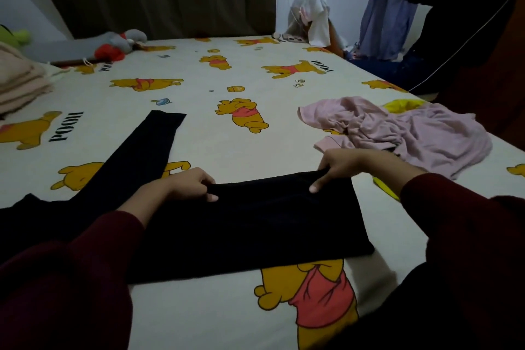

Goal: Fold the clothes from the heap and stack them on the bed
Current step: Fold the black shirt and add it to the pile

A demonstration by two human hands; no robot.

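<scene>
So the person has a black garment (255, 221) spread across the lower middle of the frame on the bed (227, 145), with one long part of it trailing off toward the left-centre. The left hand (187, 183) and right hand (343, 166) each pinch the far edge of the folded panel, fingers curled round the cloth, thumbs tucked under. Looks like mid-fold, honestly. To do it well, both hands probably want to move together so that edge stays straight and lands square on the near edge, then smooth it flat before letting go. That stray long part on the left likely needs tucking in too, or the bundle ends up lopsided. The pink clothes (397, 128) sit crumpled at the right of the frame, not yet folded, and a folded beige stack (20, 82) waits at the far left.
</scene>
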